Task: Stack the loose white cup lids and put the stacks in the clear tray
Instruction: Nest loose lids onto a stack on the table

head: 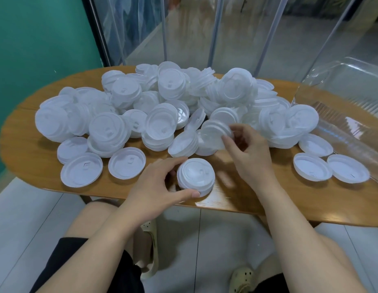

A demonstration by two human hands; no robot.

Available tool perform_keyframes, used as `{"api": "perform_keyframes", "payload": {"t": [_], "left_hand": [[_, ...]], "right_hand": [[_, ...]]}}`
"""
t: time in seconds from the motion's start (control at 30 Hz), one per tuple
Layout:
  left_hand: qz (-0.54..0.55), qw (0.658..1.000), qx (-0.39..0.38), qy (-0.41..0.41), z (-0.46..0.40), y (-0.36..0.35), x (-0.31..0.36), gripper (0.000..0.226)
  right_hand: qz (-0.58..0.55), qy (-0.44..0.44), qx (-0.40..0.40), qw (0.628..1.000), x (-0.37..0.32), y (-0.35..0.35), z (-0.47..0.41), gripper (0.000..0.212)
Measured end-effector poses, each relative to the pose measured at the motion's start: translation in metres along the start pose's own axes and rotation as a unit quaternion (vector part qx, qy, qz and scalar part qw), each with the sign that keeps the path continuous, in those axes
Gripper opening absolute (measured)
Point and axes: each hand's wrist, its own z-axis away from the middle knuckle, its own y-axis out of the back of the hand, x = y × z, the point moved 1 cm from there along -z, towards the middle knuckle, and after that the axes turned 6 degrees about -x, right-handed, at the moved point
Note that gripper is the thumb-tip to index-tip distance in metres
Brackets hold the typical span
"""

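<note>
Two hands grip lids: left hand (160, 185) a stack (196, 176) near the table edge (226, 205), right hand (250, 151) one lid (213, 135).

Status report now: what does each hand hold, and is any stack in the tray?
Left hand grips small lid stack on table. Right hand pinches tilted lid at the pile. Clear tray shows no stacks. Nothing blocks the way.

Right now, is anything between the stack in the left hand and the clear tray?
Yes. The right hand and forearm cross the path, and two single lids lie on the table before the tray. Lifting the stack should clear them.
</note>
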Motion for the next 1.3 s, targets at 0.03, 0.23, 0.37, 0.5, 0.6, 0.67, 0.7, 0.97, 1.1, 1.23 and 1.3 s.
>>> {"api": "perform_keyframes", "payload": {"t": [0.03,0.23,0.37,0.5,0.6,0.67,0.7,0.97,1.1,1.23,1.3], "left_hand": [[0.002,1.000,-0.002,0.002,0.000,0.000,0.001,0.065],[0.006,1.000,-0.002,0.016,0.000,-0.001,0.002,0.068],[0.002,0.999,0.003,0.032,-0.001,-0.003,0.002,0.071],[0.001,0.999,0.004,0.035,-0.001,-0.003,0.002,0.070],[0.000,0.999,0.004,0.033,-0.001,-0.004,0.002,0.068],[0.001,0.999,0.005,0.034,-0.001,-0.004,0.001,0.069],[0.002,0.999,0.006,0.033,-0.001,-0.004,0.001,0.068],[-0.004,1.000,0.013,0.017,0.003,-0.005,-0.004,0.072],[-0.001,1.000,0.009,0.015,0.002,-0.005,-0.005,0.080],[0.005,1.000,0.003,0.014,0.002,-0.004,-0.004,0.079],[0.007,1.000,0.002,0.015,0.001,-0.003,-0.004,0.080]], "right_hand": [[-0.030,-0.026,-0.007,0.999,-0.001,0.005,0.006,0.011],[-0.052,-0.150,-0.033,0.987,0.010,0.016,0.019,0.016],[0.036,-0.161,-0.060,0.984,0.017,0.016,0.019,0.032],[0.047,-0.140,-0.154,0.977,0.011,0.016,0.020,0.053],[0.067,-0.104,-0.177,0.976,0.012,0.017,0.020,0.069],[0.090,-0.093,-0.168,0.977,0.013,0.016,0.019,0.071],[0.098,-0.091,-0.164,0.977,0.013,0.017,0.019,0.069],[0.016,-0.079,-0.153,0.985,-0.005,0.031,0.033,0.050],[0.028,-0.050,-0.206,0.977,-0.010,0.007,0.047,0.047],[0.053,-0.019,-0.220,0.974,-0.007,-0.006,0.047,0.049],[0.066,-0.012,-0.217,0.974,-0.008,-0.007,0.046,0.053]]}}
